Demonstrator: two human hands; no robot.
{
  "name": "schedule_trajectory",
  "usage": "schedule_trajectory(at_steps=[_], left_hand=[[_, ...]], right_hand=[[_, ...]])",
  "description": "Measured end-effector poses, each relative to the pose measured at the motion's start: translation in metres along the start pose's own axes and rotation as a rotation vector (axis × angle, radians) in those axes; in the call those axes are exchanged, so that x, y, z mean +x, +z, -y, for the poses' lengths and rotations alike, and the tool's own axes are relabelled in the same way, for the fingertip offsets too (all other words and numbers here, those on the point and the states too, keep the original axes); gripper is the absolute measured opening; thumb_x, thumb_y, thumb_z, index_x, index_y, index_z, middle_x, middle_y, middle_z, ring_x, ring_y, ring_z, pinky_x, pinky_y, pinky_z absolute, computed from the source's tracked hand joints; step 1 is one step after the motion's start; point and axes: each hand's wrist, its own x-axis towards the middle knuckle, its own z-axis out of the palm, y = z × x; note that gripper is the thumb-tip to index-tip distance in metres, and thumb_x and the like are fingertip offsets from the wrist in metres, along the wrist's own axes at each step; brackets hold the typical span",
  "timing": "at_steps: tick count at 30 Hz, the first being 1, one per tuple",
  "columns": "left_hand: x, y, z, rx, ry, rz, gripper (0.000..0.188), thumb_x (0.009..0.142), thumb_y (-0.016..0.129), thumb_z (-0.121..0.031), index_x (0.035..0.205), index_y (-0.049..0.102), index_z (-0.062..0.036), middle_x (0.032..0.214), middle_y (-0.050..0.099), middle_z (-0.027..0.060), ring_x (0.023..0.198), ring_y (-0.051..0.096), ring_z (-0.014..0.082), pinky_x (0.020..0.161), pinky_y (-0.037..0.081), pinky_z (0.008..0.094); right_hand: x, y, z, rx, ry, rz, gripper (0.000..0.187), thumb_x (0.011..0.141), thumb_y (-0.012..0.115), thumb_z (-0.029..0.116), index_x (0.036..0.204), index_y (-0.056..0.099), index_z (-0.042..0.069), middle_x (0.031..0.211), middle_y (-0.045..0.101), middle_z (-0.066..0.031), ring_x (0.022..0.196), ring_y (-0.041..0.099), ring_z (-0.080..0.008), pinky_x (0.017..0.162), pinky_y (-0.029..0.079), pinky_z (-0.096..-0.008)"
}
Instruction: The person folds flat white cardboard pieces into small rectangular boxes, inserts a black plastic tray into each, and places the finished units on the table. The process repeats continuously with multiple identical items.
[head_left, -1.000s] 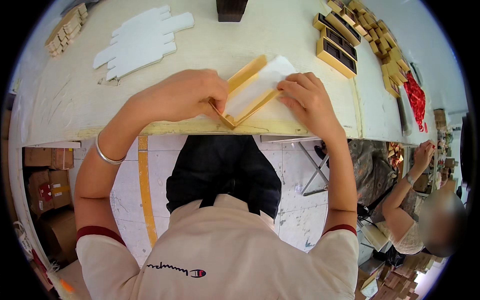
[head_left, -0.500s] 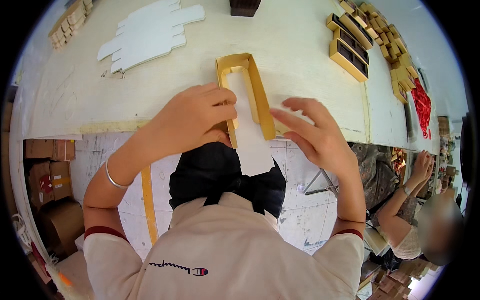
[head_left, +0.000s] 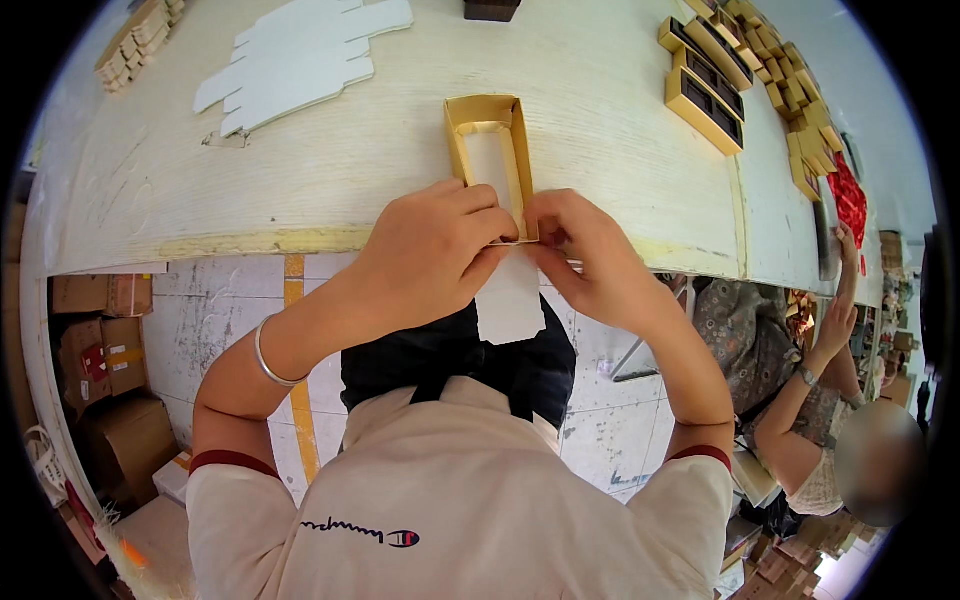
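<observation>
A long, partly folded gold cardboard box [head_left: 523,168] lies on the table in front of me, its white inner base showing. The far end stands up with both side walls. Its white end flap [head_left: 511,303] hangs past the table edge toward my lap. At the near left corner, my left hand [head_left: 445,240] has its fingers bent over and pinching the cardboard. My right hand [head_left: 585,250] pinches the near right corner, thumb below and fingers curled at the wall. The fingertips of both hands meet close together along the near end, partly hiding the fold.
Flat white card blanks [head_left: 297,65] lie stacked at the far left. A dark brown box [head_left: 491,10] stands at the far edge. Gold boxes with dark inserts [head_left: 704,108] line the right, near red material [head_left: 849,205]. A co-worker's arm [head_left: 800,405] reaches in at right.
My right hand has moved in from beside the box to grip its near corner. The side walls have drawn together at the near end, and my left hand has shifted right.
</observation>
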Motion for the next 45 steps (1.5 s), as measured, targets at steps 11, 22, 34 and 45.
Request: schedule_trajectory(at_steps=[11,22,34,45], left_hand=[[-0.003,-0.012,0.012,-0.142,0.03,0.105,0.015,0.081,0.068,-0.008,0.094,0.066,-0.0004,0.085,0.061,0.0092,0.072,0.06,0.0208,0.062,0.048,0.0305],[-0.003,-0.003,0.005,-0.539,-0.233,-0.192,0.015,0.089,0.062,-0.013,0.099,0.055,-0.0047,0.094,0.06,0.0106,0.063,0.058,0.0227,0.057,0.045,0.0307],[-0.006,0.0,0.001,0.053,-0.085,0.023,0.012,0.078,0.07,-0.009,0.083,0.061,-0.0017,0.08,0.059,0.0095,0.067,0.059,0.0288,0.059,0.047,0.0356],[0.002,-0.009,-0.003,-0.02,-0.06,0.06,0.01,0.081,0.068,-0.01,0.08,0.062,-0.0023,0.079,0.06,0.0092,0.068,0.058,0.0297,0.06,0.047,0.0357]], right_hand=[[-0.017,0.022,-0.014,-0.434,-0.486,-0.292,0.034,0.07,0.069,-0.004,0.103,0.063,0.001,0.105,0.06,-0.014,0.086,0.059,-0.0283,0.074,0.049,-0.0359],[-0.004,0.034,-0.006,-0.169,-0.213,-0.412,0.034,0.076,0.069,-0.005,0.107,0.058,0.003,0.102,0.052,-0.0136,0.079,0.056,-0.0228,0.068,0.048,-0.0318],[0.008,0.012,0.005,-0.484,-0.092,0.056,0.024,0.072,0.065,0.001,0.095,0.061,0.002,0.091,0.057,-0.0108,0.073,0.055,-0.0258,0.063,0.046,-0.0364],[0.119,-0.035,-0.015,-0.781,-0.044,0.253,0.022,0.079,0.065,0.01,0.099,0.061,0.003,0.099,0.062,-0.0135,0.08,0.057,-0.0281,0.07,0.049,-0.0352]])
